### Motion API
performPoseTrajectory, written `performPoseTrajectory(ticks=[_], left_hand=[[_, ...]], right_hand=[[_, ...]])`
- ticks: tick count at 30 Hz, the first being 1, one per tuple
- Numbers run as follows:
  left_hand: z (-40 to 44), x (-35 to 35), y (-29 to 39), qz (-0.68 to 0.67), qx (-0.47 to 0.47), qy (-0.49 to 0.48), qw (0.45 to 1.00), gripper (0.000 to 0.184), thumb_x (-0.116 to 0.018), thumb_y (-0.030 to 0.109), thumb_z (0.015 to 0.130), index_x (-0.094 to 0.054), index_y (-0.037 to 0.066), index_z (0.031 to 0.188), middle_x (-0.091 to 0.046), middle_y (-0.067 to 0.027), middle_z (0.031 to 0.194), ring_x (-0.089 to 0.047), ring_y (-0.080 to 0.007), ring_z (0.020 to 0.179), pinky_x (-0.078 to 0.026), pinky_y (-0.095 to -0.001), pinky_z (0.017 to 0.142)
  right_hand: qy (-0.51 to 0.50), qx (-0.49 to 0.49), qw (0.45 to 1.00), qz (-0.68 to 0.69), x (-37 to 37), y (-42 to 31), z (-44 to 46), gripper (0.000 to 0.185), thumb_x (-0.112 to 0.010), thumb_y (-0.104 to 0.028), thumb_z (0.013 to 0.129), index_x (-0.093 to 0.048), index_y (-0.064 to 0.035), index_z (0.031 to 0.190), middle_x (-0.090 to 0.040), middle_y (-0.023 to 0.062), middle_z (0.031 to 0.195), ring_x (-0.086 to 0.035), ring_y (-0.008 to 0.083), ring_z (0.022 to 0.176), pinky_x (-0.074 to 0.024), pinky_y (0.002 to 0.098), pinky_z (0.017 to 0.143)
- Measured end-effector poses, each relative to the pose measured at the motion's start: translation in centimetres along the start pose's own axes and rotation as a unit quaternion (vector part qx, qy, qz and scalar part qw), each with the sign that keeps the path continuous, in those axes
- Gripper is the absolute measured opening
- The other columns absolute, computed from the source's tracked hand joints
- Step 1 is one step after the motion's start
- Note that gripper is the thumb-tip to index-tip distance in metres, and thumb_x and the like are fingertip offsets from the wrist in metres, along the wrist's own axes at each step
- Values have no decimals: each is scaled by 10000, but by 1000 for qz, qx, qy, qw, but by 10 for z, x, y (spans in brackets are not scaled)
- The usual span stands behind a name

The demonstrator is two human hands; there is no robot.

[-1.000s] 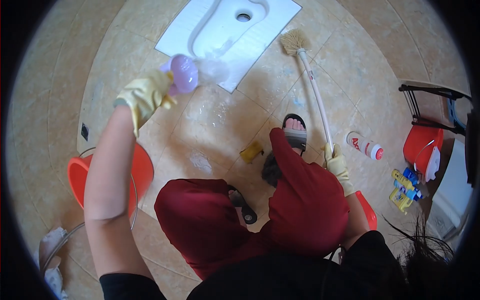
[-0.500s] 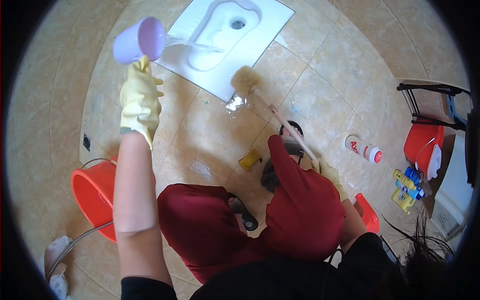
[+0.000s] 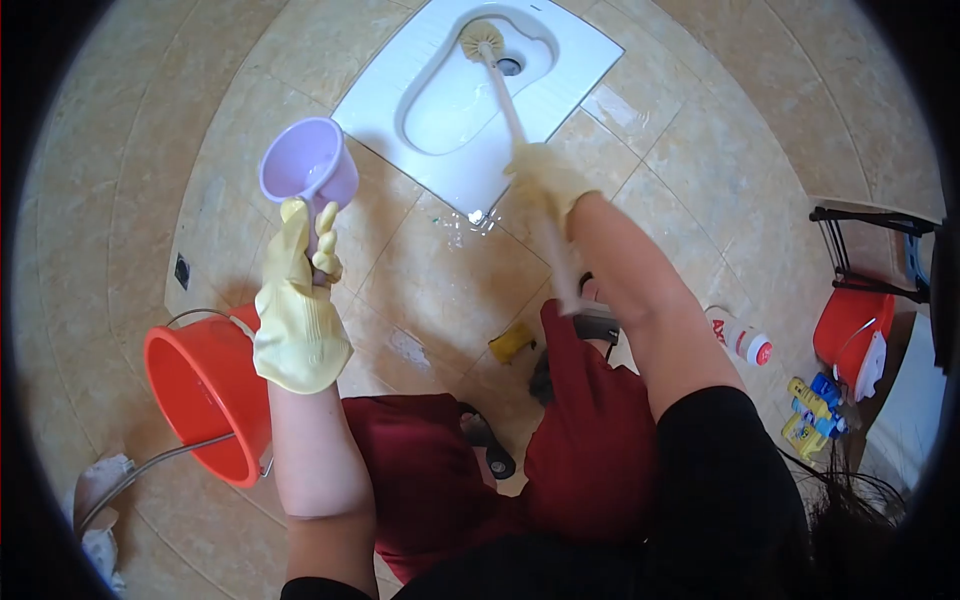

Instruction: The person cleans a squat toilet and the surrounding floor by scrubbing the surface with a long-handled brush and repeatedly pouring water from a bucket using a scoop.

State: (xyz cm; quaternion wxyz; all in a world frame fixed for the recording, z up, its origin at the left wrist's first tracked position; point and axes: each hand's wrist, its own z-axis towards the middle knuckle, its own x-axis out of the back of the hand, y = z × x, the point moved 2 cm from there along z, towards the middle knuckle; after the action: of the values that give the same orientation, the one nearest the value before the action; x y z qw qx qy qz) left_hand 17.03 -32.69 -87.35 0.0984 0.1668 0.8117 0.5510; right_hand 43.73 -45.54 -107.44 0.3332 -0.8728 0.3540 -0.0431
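Observation:
My left hand [image 3: 300, 290], in a pale yellow rubber glove, is closed around the handle of a lilac dipper [image 3: 290, 160]. The dipper's mouth faces up toward me, left of the white squat toilet [image 3: 360, 115]. My right hand [image 3: 548, 180], gloved alike and slightly blurred, grips the long pale handle of a toilet brush [image 3: 505, 100]. The round beige brush head is inside the toilet's bowl, beside the drain hole [image 3: 509, 67]. Wet spots and some white foam [image 3: 477, 216] lie on the tiles at the toilet's near corner.
A red bucket [image 3: 200, 375] with a grey hose [image 3: 160, 462] stands at left. A yellow sponge [image 3: 512, 343] lies near my feet. At right are a white bottle with a red cap [image 3: 738, 335], yellow and blue bottles [image 3: 812, 410], another red bucket [image 3: 850, 325] and a black folding frame [image 3: 860, 250].
Water was pouring from the dipper into the toilet; now the dipper is drawn back, mouth up, with no stream. My right hand has reached forward, moving the brush head from the floor into the bowl.

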Motion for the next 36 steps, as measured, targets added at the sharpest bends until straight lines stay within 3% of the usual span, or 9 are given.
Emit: performPoseTrajectory(ticks=[2,11,13,19,21,23,25,32,36], left_hand=[[0,7,0,-32,5,-9,999,407,-539,173,1043,-516,21,1419,-552,-88,1337,-571,-115,915,-444,-253,801],[-2,11,1,-74,0,-11,997,395,-548,179,1039,-548,29,1404,-576,-64,1240,-553,-108,926,-437,-257,824],[-5,16,-8,-62,-9,7,998,402,-545,175,1041,-539,31,1416,-577,-55,1204,-554,-110,933,-437,-258,838],[-3,20,-9,-45,-30,-33,998,406,-531,159,1046,-524,42,1435,-554,-24,1084,-559,-119,949,-426,-261,854],[-3,25,-12,-27,-62,-61,996,412,-524,166,1050,-514,46,1444,-556,-22,1081,-566,-125,1000,-417,-254,853],[-6,28,-8,-29,-43,-64,997,419,-517,160,1051,-500,48,1455,-554,-23,1104,-570,-134,1031,-419,-256,854],[-6,26,-1,-33,-33,-67,997,427,-510,155,1053,-485,51,1466,-553,-23,1127,-573,-142,1062,-421,-258,855],[-6,22,-2,-71,7,-35,997,386,-521,190,1055,-534,61,1419,-533,-26,1244,-584,-134,1100,-428,-258,827],[-2,14,4,-76,52,31,995,374,-537,218,1051,-565,65,1391,-540,-32,1237,-589,-128,1080,-436,-268,821]], right_hand=[[10,-25,999,-31,-41,9,-20,440,-431,-420,1051,-606,-17,1030,-553,44,688,-518,142,528,-418,284,468],[10,13,987,-162,-4,-7,74,461,-349,-407,1079,-593,-19,1030,-563,30,768,-443,111,494,-368,268,433],[56,-11,998,4,-39,-49,4,412,-399,-351,1070,-593,12,1049,-570,76,745,-500,155,577,-446,302,535],[118,-46,988,-93,-9,-19,-67,396,-387,-376,1068,-596,-40,1087,-514,23,650,-474,78,496,-369,235,399],[145,-87,950,-264,49,-17,-66,386,-427,-381,1042,-592,-41,1121,-635,139,735,-642,210,598,-505,347,487],[310,68,750,-581,113,2,-72,386,-447,-367,1022,-586,-29,1145,-696,258,941,-702,394,855,-564,461,714],[290,30,708,-643,151,2,-85,424,-453,-377,1011,-601,-8,1158,-668,296,1100,-619,474,1088,-494,519,924],[278,39,777,-564,68,-93,-39,444,-431,-333,1008,-667,-13,1206,-616,246,1290,-582,405,1214,-473,476,989],[296,68,775,-554,107,-34,-31,460,-432,-386,1009,-658,-47,1221,-627,256,1263,-587,441,1183,-482,481,980]])
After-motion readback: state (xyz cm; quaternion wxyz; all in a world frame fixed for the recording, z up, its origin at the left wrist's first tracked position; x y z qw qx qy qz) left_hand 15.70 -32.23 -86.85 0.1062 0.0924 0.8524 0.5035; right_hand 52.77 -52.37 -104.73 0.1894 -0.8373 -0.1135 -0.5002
